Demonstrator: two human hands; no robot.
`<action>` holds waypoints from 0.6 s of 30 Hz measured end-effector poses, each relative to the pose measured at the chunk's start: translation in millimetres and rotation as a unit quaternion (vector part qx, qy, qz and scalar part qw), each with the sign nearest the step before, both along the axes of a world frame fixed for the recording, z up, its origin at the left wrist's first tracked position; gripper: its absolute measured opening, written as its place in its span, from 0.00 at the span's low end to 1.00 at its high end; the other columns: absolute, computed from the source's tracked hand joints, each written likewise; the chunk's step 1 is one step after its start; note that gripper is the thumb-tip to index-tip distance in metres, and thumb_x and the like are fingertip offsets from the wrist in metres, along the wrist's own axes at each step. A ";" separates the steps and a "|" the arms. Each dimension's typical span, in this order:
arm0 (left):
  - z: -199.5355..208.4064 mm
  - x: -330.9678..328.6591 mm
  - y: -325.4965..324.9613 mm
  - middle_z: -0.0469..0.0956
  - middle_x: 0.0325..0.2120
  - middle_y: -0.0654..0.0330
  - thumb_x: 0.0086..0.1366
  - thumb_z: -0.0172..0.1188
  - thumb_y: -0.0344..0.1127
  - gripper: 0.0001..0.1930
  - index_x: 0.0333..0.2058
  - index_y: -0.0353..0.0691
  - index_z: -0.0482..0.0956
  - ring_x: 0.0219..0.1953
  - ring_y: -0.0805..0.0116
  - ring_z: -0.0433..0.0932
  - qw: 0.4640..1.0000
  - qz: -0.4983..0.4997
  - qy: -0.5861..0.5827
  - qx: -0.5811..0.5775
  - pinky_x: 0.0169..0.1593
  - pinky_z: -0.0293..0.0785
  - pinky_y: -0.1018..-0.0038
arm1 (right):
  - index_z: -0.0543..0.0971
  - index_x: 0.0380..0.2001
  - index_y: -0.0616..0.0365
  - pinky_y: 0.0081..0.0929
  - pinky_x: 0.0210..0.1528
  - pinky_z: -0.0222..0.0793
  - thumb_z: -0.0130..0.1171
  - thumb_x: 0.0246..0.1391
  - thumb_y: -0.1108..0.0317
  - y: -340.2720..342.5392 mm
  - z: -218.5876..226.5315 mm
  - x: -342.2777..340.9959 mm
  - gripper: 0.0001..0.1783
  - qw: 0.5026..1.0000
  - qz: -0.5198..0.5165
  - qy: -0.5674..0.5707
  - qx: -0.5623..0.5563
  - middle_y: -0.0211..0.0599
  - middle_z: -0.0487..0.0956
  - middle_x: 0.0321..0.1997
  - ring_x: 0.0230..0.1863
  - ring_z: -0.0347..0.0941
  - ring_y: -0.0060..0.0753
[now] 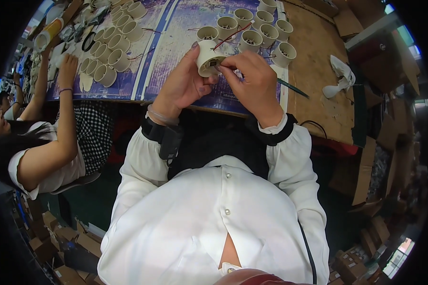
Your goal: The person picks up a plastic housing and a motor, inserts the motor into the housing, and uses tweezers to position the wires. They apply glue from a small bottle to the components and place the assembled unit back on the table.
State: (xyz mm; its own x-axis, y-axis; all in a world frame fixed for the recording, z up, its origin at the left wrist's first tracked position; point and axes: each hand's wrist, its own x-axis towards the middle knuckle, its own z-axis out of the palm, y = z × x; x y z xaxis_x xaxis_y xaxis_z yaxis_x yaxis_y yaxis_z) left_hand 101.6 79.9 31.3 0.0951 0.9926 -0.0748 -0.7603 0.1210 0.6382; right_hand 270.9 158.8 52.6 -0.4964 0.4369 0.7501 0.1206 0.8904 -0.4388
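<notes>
My left hand (181, 90) is closed round a white cylindrical housing (206, 51), tilted so that its end with a small dark part inside faces me. Thumb and fingers press on its side. A red wire (233, 36) and a darker one trail from the housing toward the upper right. At its near rim the fingertips of my right hand (256, 84) are pinched together. Whatever they grip is too small or too covered to make out. Just beyond stand several similar white cups (250, 40) with small parts and wires in them.
More white cups (117, 59) stand in rows at left, near a co-worker's hand (67, 71). A dark green slim tool (293, 88) lies to the right of my right hand. Farther right, a crumpled white item (341, 73) rests on brown cardboard (311, 61). Cardboard boxes (366, 178) flank the table.
</notes>
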 end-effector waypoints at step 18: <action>12.5 5.9 -14.4 0.74 0.48 0.59 0.60 0.63 0.31 0.31 0.61 0.39 0.63 0.44 0.71 0.76 0.964 0.150 0.210 0.071 0.35 0.77 0.82 | 0.78 0.40 0.58 0.19 0.39 0.70 0.63 0.53 0.74 -1.5 -3.2 19.5 0.11 0.950 0.081 0.048 -0.296 0.28 0.78 0.33 0.37 0.75 0.20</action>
State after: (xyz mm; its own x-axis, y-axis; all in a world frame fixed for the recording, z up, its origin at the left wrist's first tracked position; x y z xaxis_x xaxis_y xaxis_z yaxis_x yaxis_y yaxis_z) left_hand 107.5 65.5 43.8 -0.2069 0.9738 0.0942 -0.4191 -0.1753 0.8908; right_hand 290.4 157.3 49.4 -0.5357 0.7200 0.4412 -0.0625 0.4872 -0.8710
